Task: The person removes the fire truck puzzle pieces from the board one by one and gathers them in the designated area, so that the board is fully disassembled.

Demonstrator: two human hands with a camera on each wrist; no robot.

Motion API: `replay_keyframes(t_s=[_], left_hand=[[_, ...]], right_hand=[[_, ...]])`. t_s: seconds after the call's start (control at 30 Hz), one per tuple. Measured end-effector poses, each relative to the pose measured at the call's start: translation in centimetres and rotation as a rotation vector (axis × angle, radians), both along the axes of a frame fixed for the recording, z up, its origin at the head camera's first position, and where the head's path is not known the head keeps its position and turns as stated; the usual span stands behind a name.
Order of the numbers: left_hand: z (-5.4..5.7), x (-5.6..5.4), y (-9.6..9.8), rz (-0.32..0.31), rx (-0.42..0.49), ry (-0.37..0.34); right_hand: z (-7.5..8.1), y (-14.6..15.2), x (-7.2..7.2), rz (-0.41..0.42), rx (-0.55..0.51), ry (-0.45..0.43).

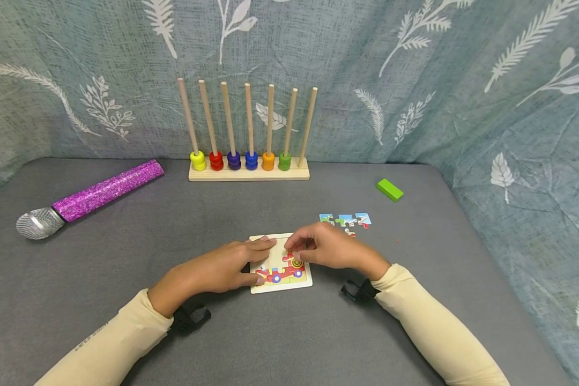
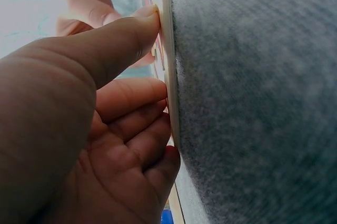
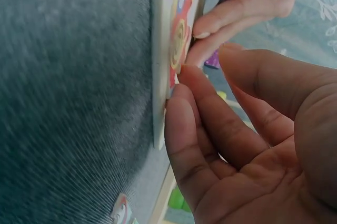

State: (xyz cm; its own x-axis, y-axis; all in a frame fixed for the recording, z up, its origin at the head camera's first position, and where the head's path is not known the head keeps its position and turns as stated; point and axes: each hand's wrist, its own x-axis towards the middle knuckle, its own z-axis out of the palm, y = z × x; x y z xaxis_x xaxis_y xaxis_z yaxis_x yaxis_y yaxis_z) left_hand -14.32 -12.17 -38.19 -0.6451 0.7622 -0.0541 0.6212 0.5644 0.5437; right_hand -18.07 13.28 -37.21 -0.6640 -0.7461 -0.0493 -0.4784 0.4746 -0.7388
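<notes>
A square wooden puzzle tray (image 1: 281, 289) lies on the grey table, its lower part filled with pieces picturing a red vehicle with blue and yellow wheels. My left hand (image 1: 224, 266) rests on the tray's left side, thumb at the lower left, fingers at the upper left; its thumb (image 2: 126, 37) lies over the rim in the left wrist view. At the tray's right side, my right hand (image 1: 325, 246) touches the red puzzle pieces (image 3: 178, 50) with its fingertips, the thumb held apart from them. The right fingers partly hide the pieces beneath.
Several loose puzzle pieces (image 1: 346, 220) lie right of the tray, behind my right hand. Farther back stand a peg rack (image 1: 248, 175) with coloured beads and a green block (image 1: 390, 190). A purple glitter microphone (image 1: 108, 190) lies at the left. A patterned curtain (image 1: 328, 48) hangs behind.
</notes>
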Motion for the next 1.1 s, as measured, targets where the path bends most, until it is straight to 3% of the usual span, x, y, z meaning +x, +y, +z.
replay_keyframes(t_s=[0.5,0.7,0.9,1.1], left_hand=[[0.1,0.0,0.0,0.005,-0.018,-0.015],[-0.1,0.0,-0.1,0.009,-0.018,-0.014],[-0.1,0.0,-0.1,0.013,-0.019,-0.024],[-0.1,0.0,-0.1,0.013,-0.019,-0.028]], right_hand=[[-0.6,-0.2,0.6,0.1,0.041,0.163],[-0.6,-0.4,0.8,0.088,0.093,0.206],[-0.6,-0.5,1.1,0.069,0.119,0.225],[-0.7,-0.5,1.0,0.058,0.098,0.182]])
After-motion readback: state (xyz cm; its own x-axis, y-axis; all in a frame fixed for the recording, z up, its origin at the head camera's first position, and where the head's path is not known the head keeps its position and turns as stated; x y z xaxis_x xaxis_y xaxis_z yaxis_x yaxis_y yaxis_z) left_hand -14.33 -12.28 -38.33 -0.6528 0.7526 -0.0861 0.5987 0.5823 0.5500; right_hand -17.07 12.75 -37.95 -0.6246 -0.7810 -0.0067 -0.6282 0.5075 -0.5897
